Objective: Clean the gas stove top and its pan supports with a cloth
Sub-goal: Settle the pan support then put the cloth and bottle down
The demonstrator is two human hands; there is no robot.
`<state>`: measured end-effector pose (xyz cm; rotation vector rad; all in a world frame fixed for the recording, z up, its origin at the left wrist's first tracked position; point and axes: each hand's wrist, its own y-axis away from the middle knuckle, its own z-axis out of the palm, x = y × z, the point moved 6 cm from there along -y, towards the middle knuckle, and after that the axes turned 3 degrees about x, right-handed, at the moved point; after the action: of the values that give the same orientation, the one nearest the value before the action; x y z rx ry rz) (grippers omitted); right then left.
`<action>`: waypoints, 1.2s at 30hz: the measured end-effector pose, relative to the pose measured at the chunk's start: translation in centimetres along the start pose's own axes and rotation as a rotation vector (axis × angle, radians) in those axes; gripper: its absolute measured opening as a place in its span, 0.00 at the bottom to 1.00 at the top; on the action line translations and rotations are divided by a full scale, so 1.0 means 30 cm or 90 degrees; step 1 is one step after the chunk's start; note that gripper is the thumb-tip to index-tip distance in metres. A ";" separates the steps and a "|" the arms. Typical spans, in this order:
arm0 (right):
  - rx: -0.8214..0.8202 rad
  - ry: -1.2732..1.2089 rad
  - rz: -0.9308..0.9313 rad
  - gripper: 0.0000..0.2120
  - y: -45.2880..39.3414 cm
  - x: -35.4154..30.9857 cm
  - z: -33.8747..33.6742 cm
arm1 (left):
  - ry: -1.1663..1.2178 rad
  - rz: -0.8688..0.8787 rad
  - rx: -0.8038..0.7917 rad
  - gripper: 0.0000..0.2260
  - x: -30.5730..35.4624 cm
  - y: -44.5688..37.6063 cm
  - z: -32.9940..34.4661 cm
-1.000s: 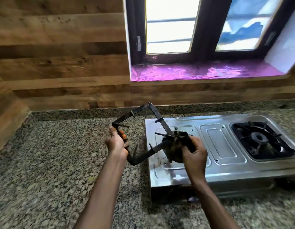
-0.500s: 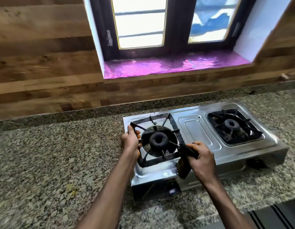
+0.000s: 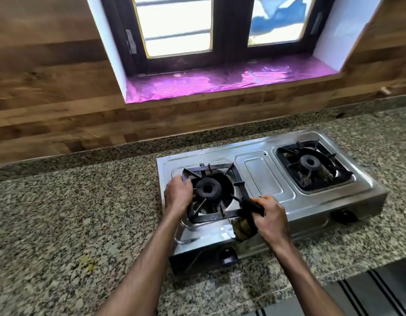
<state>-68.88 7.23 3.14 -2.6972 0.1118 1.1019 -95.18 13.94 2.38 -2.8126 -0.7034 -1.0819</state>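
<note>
- Two hands have lowered the support [image 3: 211, 192] from mid-air back over the left burner [image 3: 207, 189] of the stove [image 3: 261, 179] on the desk [image 3: 60, 213] (that piece looks wiped).
- Left hand [image 3: 178, 193] grips its left edge, fingers curled.
- Right hand [image 3: 269, 218] pinches the near right corner through the cloth [image 3: 243, 229].
- Right support [image 3: 311, 164] is probably next.

Bright daylight pours through the far window [image 3: 211, 28], glaring off the stove top [image 3: 263, 176]; edges bow and blur.
</note>
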 end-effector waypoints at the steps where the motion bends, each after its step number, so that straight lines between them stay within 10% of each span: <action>1: -0.006 0.005 0.003 0.09 -0.004 0.001 0.008 | 0.002 0.003 0.004 0.10 0.000 -0.001 -0.001; 21: -0.050 0.013 0.040 0.09 -0.075 0.009 0.052 | -0.058 0.260 0.052 0.14 -0.053 0.240 -0.091; 36: -0.154 -0.248 0.091 0.05 0.078 -0.014 -0.079 | -0.084 0.249 0.121 0.06 -0.065 0.251 -0.094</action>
<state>-67.92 4.38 4.65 -2.6452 0.1133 1.7638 -94.96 5.86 4.12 -2.7117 -0.2274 -0.7294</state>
